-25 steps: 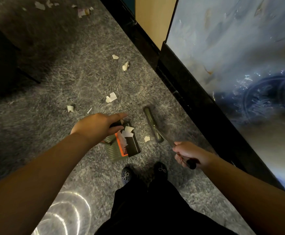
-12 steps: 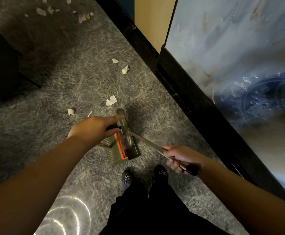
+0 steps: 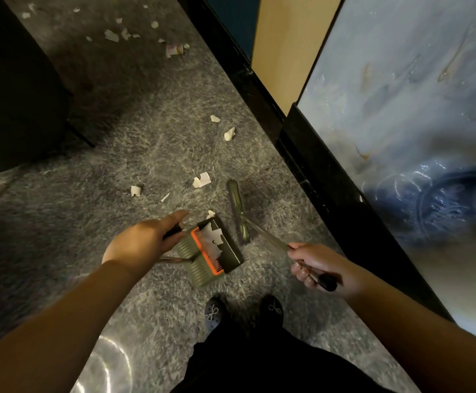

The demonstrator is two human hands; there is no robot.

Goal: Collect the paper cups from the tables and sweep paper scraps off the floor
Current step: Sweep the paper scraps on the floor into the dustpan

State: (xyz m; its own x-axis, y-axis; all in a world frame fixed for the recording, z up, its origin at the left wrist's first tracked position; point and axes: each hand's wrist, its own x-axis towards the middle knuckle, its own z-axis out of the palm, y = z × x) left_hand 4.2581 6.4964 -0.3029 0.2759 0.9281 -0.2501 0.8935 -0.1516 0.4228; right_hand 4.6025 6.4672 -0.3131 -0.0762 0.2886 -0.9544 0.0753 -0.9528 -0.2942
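I am holding the dustpan (image 3: 217, 251) handle in my left hand (image 3: 143, 245) and the broom (image 3: 238, 211) in my right hand (image 3: 319, 265); scraps (image 3: 202, 180) are lying ahead on the floor (image 3: 146, 154), and tilting the pan risks spilling collected paper.

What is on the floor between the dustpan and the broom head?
Only bare grey carpet separates the dustpan from the broom head in the head view.

A grey mottled floor (image 3: 151, 143) runs between a dark furniture piece (image 3: 12, 89) at upper left and a black-edged blue marbled panel (image 3: 418, 114) at right. Two black shoes (image 3: 272, 309) with bow ornaments stand at bottom centre, below a tan wall section (image 3: 285, 43).
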